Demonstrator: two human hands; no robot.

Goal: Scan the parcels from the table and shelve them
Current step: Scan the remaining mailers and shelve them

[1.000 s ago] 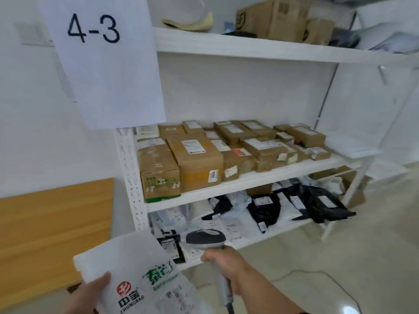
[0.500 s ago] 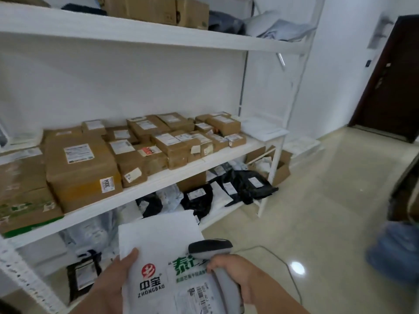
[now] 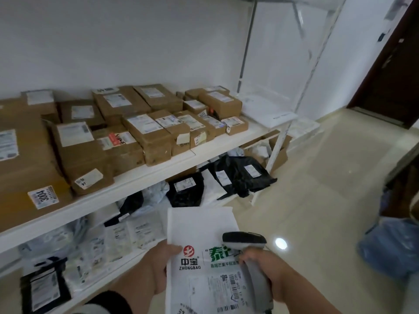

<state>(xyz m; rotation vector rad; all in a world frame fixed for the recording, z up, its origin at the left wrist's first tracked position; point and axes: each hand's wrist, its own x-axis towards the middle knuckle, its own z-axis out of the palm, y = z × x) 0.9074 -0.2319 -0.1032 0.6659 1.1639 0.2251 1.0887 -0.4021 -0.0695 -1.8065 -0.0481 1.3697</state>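
White metal shelves [image 3: 145, 175] full of brown boxes stand close by, so the left hand [image 3: 156, 268] gripping the flat white mail bag [image 3: 201, 234] should hold it still while the right hand [image 3: 269, 270], wrapped round the grey scanner [image 3: 244, 241], aims at the label.

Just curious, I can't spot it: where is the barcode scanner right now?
In the head view, bottom right: the right hand grips the scanner over the white parcel that the left hand holds.

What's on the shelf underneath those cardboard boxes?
Soft mail bags: black ones, white and clear ones, most with shipping labels. At the far end, a cardboard box sits low. The shelf board above hides whatever lies farther back.
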